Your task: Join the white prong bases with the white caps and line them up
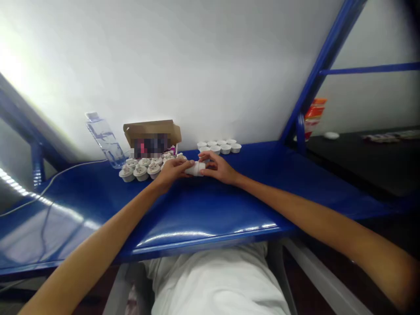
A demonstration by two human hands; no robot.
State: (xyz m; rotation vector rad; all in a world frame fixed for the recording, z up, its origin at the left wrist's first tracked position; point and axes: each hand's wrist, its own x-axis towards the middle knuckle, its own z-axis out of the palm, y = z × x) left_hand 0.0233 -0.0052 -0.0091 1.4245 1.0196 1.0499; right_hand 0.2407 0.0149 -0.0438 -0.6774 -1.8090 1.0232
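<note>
A small white round plastic piece is held on its side just above the blue table. Its left end sits between the thumb and fingers of my left hand. My right hand pinches the right end, its upper fingers curved over. Fingers hide part of the piece, so I cannot make out its exact kind. Left of my left hand stand several white round fittings with small parts on top, partly covered by that hand. Behind my right hand are rows of plain white cups.
An open cardboard box leans near the wall behind the fittings. A clear plastic bottle stands to its left, beside a white cable. Blue metal frame posts rise at both sides. A dark surface with an orange packet lies right.
</note>
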